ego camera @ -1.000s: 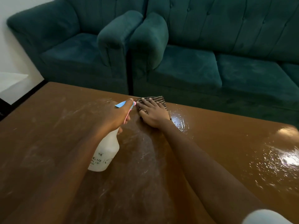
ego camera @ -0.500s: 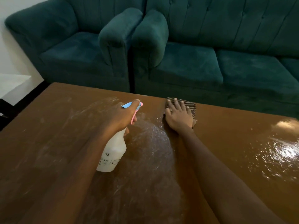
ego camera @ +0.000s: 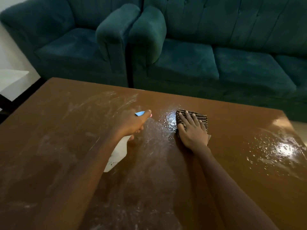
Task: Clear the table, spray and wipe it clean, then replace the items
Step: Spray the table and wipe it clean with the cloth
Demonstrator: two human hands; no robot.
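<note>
Wiping now: right hand [ego camera: 193, 130] flat, fingers spread, pressing the striped cloth [ego camera: 199, 117] onto the table [ego camera: 232, 155]; left hand [ego camera: 131, 124] beside it clenches the spray bottle [ego camera: 118, 154]. Best drag the cloth through the wet patch between the hands, strokes overlapping.

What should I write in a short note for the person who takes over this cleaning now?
Left hand: gripping the white spray bottle, nozzle aimed at the table centre.
Right hand: pressed flat on the striped cloth, near the far edge.
Brown table: no items on it; wet droplets beside the cloth and at the right end.
Done: clearing, some spraying.
Left: wipe the white streaks on the left and near side, then replace the items, which are out of view.
</note>
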